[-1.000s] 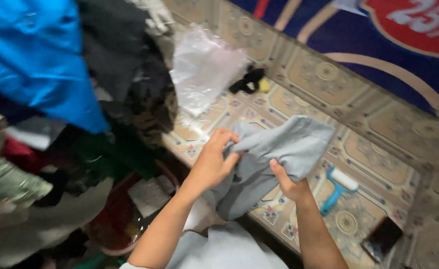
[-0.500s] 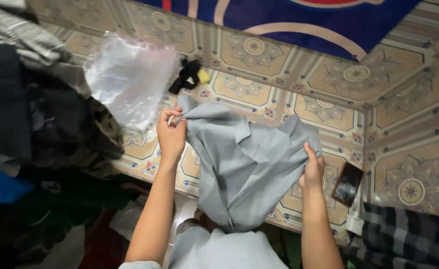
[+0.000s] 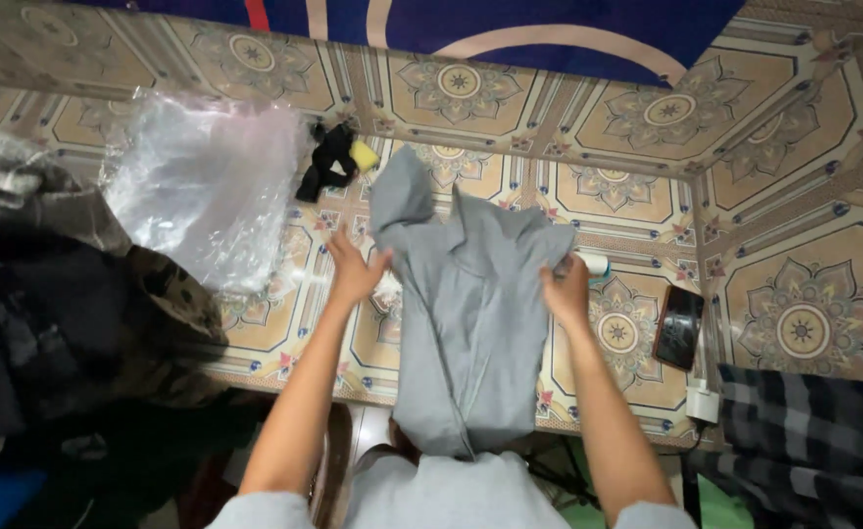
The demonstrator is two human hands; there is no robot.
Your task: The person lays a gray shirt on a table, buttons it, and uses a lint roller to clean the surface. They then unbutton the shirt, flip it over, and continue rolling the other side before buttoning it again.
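Observation:
A grey garment (image 3: 470, 323) with a collar lies lengthwise on the patterned tile surface (image 3: 647, 118), its lower end hanging over the near edge. My left hand (image 3: 353, 271) grips its left edge near the collar. My right hand (image 3: 566, 291) grips the right shoulder edge. Both arms reach forward from the bottom of the head view.
A clear plastic bag (image 3: 206, 186) lies to the left, with a small black and yellow item (image 3: 333, 162) beside it. A dark phone (image 3: 678, 326) and white charger (image 3: 703, 402) lie at the right. Piled dark clothes (image 3: 49, 294) sit left; plaid fabric (image 3: 813, 441) lower right.
The view has swung from the clothes pile to the tiles. The grey garment, first bunched in both hands, has been spread out flat, and my hands have moved apart to its edges.

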